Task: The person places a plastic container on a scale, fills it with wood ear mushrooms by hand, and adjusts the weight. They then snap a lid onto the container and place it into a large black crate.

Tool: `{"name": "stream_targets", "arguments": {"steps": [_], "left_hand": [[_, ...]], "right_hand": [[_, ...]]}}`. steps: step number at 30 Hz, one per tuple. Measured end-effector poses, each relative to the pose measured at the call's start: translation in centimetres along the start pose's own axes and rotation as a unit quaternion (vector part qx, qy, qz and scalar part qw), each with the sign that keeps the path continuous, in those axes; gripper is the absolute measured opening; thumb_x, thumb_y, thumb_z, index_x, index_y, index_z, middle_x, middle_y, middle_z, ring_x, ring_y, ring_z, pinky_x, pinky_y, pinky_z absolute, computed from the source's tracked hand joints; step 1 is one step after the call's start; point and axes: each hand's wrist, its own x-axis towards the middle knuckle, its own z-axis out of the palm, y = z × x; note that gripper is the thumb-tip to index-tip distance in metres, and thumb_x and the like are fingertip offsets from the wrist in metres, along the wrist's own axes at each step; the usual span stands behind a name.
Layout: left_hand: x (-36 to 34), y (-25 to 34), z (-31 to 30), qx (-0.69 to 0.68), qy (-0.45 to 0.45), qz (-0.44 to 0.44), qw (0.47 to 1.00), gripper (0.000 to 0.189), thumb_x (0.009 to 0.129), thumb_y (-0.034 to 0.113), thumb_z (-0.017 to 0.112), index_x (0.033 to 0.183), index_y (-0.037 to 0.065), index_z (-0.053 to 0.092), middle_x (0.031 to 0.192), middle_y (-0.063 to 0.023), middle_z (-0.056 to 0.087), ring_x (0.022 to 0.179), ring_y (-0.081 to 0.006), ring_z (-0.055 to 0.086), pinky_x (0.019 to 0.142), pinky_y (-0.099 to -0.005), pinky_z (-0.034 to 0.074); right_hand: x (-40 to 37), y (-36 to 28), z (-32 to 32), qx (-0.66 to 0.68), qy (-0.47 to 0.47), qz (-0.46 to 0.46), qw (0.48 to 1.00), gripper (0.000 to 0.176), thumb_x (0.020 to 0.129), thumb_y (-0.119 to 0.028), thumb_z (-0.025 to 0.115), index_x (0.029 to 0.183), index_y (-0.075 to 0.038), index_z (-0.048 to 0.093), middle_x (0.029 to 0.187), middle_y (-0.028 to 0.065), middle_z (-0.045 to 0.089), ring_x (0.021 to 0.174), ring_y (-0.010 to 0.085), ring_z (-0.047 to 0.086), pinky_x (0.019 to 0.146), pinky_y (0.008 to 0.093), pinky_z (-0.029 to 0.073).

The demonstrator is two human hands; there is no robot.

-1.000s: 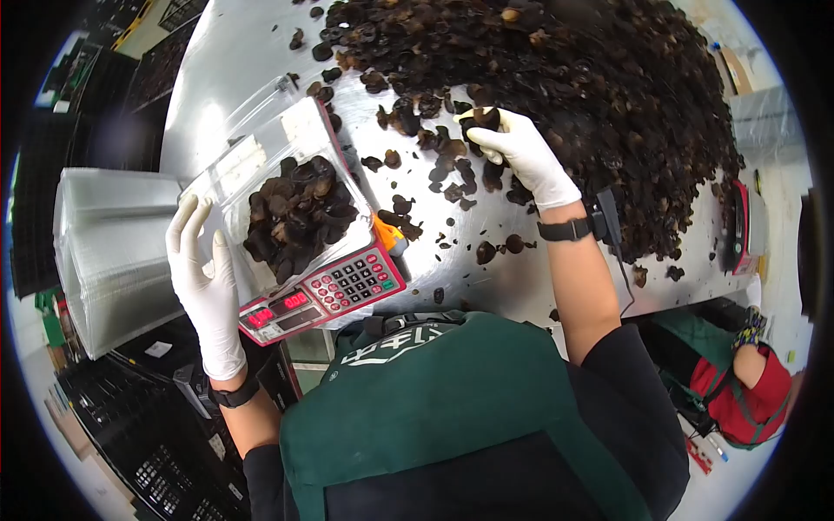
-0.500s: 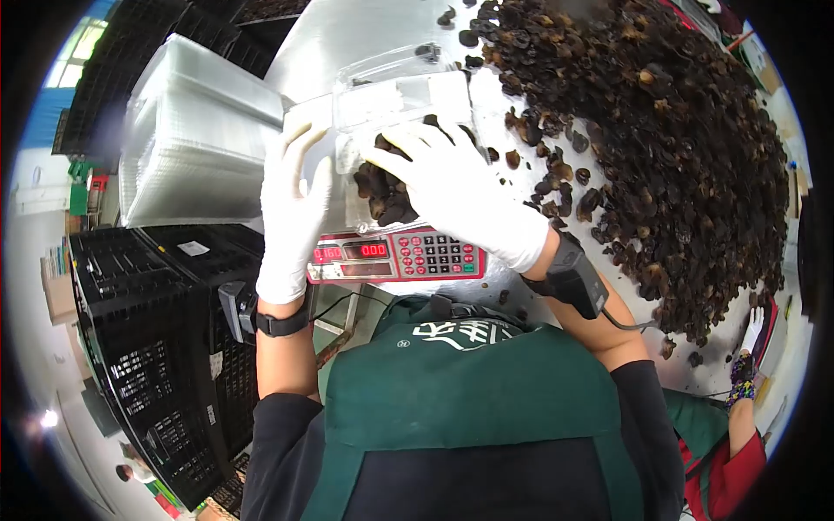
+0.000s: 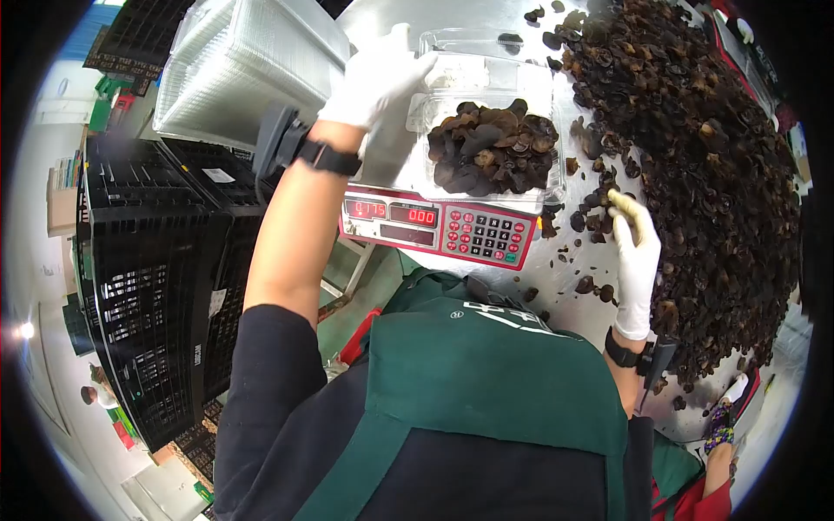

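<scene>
A clear plastic box (image 3: 556, 187) with its lid folded back sits on the scale (image 3: 439, 227), filled with dark brown dried pieces (image 3: 493, 148). The scale's red display reads 0.175 and 0.00. My left hand (image 3: 380, 80), in a white glove, is at the box's upper left, between it and the stacked clear boxes; its fingers are apart and nothing shows in them. My right hand (image 3: 637, 252), also gloved, hovers right of the scale by loose pieces, thumb and fingertips close together. What it holds, if anything, is too small to make out.
A large heap of dark pieces (image 3: 712, 165) covers the metal table's right side. Stacked clear boxes (image 3: 252, 74) stand at the upper left, above black crates (image 3: 148, 278). At the lower right are a co-worker's gloved hand (image 3: 737, 389) and red sleeve (image 3: 708, 502).
Both hands have left the box: the left went up, the right moved right and down to the loose pieces. The box's contents now show fully, and the display changed from 0.160 to 0.175.
</scene>
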Motion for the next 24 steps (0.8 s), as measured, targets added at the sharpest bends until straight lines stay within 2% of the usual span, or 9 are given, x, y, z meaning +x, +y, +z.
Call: {"name": "stream_targets", "arguments": {"steps": [5, 7, 10, 11, 12, 15, 16, 19, 24], "left_hand": [[3.0, -0.5, 3.0, 0.015, 0.005, 0.005, 1.0, 0.069, 0.086, 0.043, 0.064, 0.139, 0.002, 0.047, 0.115, -0.0246, 0.067, 0.111, -0.0411, 0.063, 0.097, -0.0466, 0.049], [2.5, -0.2, 2.5, -0.045, 0.108, 0.027, 0.993, 0.07, 0.087, 0.035, 0.067, 0.145, 0.004, 0.043, 0.106, -0.0171, 0.069, 0.101, -0.0307, 0.067, 0.092, -0.0384, 0.051], [-2.0, 2.4, -1.3, -0.29, 0.106, 0.041, 0.95, 0.063, 0.088, 0.004, 0.061, 0.148, 0.006, 0.043, 0.1, -0.0061, 0.069, 0.091, -0.0134, 0.064, 0.085, -0.0284, 0.051], [-4.3, 4.0, -3.4, -0.336, 0.077, 0.055, 0.937, 0.058, 0.086, -0.002, 0.057, 0.143, 0.006, 0.05, 0.111, -0.0077, 0.067, 0.102, -0.0137, 0.063, 0.091, -0.0292, 0.05], [-5.8, 3.8, -4.1, -0.299, 0.083, 0.1, 0.945, 0.052, 0.085, 0.009, 0.065, 0.136, 0.014, 0.059, 0.113, -0.0081, 0.068, 0.093, -0.0147, 0.064, 0.085, -0.0304, 0.052], [-10.3, 4.8, -5.7, -0.226, 0.055, 0.153, 0.961, 0.062, 0.073, -0.009, 0.047, 0.13, 0.009, 0.063, 0.125, -0.0139, 0.063, 0.125, -0.0291, 0.056, 0.11, -0.0387, 0.04], [-11.5, 4.8, -6.0, -0.206, 0.028, 0.147, 0.967, 0.064, 0.072, -0.009, 0.046, 0.13, 0.01, 0.063, 0.13, -0.0152, 0.061, 0.127, -0.0303, 0.054, 0.111, -0.0401, 0.039], [-14.8, 4.8, -5.3, -0.208, -0.006, 0.126, 0.97, 0.065, 0.071, -0.01, 0.044, 0.126, 0.012, 0.068, 0.136, -0.0163, 0.056, 0.129, -0.0325, 0.051, 0.111, -0.0398, 0.04], [-17.3, 4.9, -2.2, -0.228, 0.057, 0.05, 0.971, 0.035, 0.089, 0.001, 0.065, 0.122, 0.011, 0.07, 0.127, -0.0138, 0.06, 0.113, -0.0248, 0.06, 0.095, -0.0351, 0.049]], "right_hand": [[-1.9, 1.5, 0.9, 0.009, -0.025, 0.035, 0.999, 0.028, 0.093, 0.0, 0.058, 0.119, -0.003, 0.068, 0.115, 0.0048, 0.068, 0.099, 0.011, 0.063, 0.091, 0.0254, 0.049], [-1.9, 1.3, 1.4, -0.013, -0.02, 0.001, 1.0, 0.028, 0.093, -0.003, 0.06, 0.12, -0.004, 0.067, 0.109, 0.0043, 0.069, 0.093, 0.0103, 0.062, 0.087, 0.0253, 0.05], [-1.6, -0.4, 2.1, 0.019, -0.016, 0.012, 1.0, 0.031, 0.093, -0.006, 0.061, 0.124, -0.004, 0.066, 0.106, 0.0031, 0.069, 0.088, 0.0086, 0.061, 0.082, 0.0241, 0.051], [-1.3, -0.8, 2.4, 0.046, -0.016, 0.013, 0.999, 0.034, 0.093, -0.008, 0.063, 0.127, -0.005, 0.064, 0.105, 0.0031, 0.069, 0.087, 0.008, 0.06, 0.081, 0.0235, 0.05], [-1.0, -1.6, 2.6, 0.058, -0.024, 0.02, 0.998, 0.035, 0.093, -0.009, 0.064, 0.128, -0.006, 0.064, 0.103, 0.0032, 0.069, 0.086, 0.0076, 0.06, 0.08, 0.0233, 0.05], [0.0, -2.8, 3.4, 0.03, -0.028, -0.06, 0.997, 0.036, 0.093, -0.013, 0.068, 0.128, -0.007, 0.064, 0.094, 0.0026, 0.068, 0.077, 0.0076, 0.058, 0.073, 0.023, 0.05], [0.2, -3.3, 3.7, 0.02, -0.032, -0.07, 0.997, 0.034, 0.093, -0.013, 0.068, 0.126, -0.006, 0.065, 0.091, 0.0021, 0.067, 0.075, 0.0073, 0.057, 0.071, 0.0229, 0.05], [0.5, -3.8, 4.6, 0.014, -0.031, -0.08, 0.996, 0.03, 0.095, -0.014, 0.066, 0.123, -0.005, 0.065, 0.083, -0.0001, 0.064, 0.069, 0.0057, 0.053, 0.065, 0.0216, 0.046], [1.2, -2.8, 4.8, 0.15, -0.099, 0.027, 0.983, 0.039, 0.104, -0.022, 0.052, 0.139, -0.004, 0.054, 0.082, -0.0015, 0.061, 0.068, 0.0027, 0.051, 0.062, 0.0193, 0.043]]}}
